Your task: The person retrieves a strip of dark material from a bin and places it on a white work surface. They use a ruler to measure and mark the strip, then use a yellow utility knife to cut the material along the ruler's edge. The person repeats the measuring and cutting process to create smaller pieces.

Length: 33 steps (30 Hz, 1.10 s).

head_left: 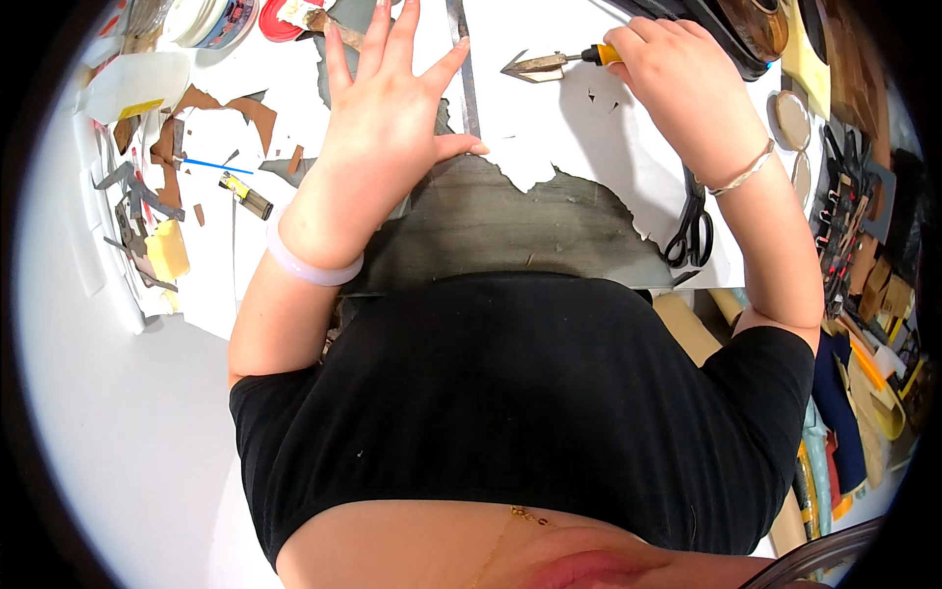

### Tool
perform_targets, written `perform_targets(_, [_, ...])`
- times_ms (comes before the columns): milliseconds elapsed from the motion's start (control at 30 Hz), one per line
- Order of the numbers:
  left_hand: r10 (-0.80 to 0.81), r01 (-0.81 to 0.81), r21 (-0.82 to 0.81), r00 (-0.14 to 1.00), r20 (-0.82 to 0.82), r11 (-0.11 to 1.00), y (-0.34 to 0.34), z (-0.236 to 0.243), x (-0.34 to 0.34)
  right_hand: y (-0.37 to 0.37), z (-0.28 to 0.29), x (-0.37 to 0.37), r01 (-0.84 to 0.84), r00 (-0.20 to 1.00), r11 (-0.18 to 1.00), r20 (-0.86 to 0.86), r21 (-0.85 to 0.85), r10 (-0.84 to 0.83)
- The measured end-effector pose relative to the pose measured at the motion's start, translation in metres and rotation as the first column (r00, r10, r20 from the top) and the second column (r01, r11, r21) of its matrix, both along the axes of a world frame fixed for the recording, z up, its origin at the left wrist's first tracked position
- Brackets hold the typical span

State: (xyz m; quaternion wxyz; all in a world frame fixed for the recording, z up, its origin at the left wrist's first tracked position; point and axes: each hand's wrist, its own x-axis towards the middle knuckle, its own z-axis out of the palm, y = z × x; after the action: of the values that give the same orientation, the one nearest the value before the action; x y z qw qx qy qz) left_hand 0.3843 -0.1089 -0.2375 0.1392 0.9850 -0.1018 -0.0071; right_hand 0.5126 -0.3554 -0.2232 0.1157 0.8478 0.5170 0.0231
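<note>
My right hand [677, 83] is closed around the yellow-and-black handle of a tool with a pointed metal head [540, 67]. The tool's tip points left, over the white sheet [520, 113]. To the left, my left hand [388, 118] has its fingers spread wide and holds nothing. Its fingertips are beside a narrow metal strip [463, 74] that looks like a ruler. Below both hands spreads a dark grey, leather-like piece [510, 226] with a ragged edge. Whether my left palm presses on it, I cannot tell.
Black-handled scissors [692, 236] lie at the right by the table's near edge. Brown scraps [257, 123], a blue stick [218, 166], a yellow sponge-like block [167, 250] and a white tub [208, 22] are at the left. A crowded tool rack [846, 216] stands far right.
</note>
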Motion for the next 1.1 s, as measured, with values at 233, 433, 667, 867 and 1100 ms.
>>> perform_targets(233, [-0.097,0.087,0.103,0.991,0.093,0.991,0.007,-0.012,0.001,-0.013,0.007,-0.012,0.11,0.975,0.989,-0.205,0.101,-0.088])
perform_targets(433, [-0.071,0.071,0.037,0.997,0.014,0.997,0.003,-0.01,0.003,-0.019,0.002,-0.02,0.144,0.963,0.976,-0.25,0.164,-0.1])
perform_targets(667, [-0.097,0.093,0.053,0.993,0.073,0.994,0.009,-0.016,0.002,-0.017,0.002,-0.024,0.24,0.939,0.966,-0.274,0.094,-0.207])
perform_targets(867, [-0.107,0.102,0.067,0.991,0.075,0.993,0.009,-0.015,0.002,-0.012,-0.001,-0.015,0.226,0.955,0.955,-0.238,0.193,-0.178])
perform_targets(1100, [-0.061,0.061,-0.024,0.998,-0.008,0.998,0.008,-0.009,0.0,-0.009,0.017,-0.019,0.175,0.939,0.956,-0.333,0.237,-0.089])
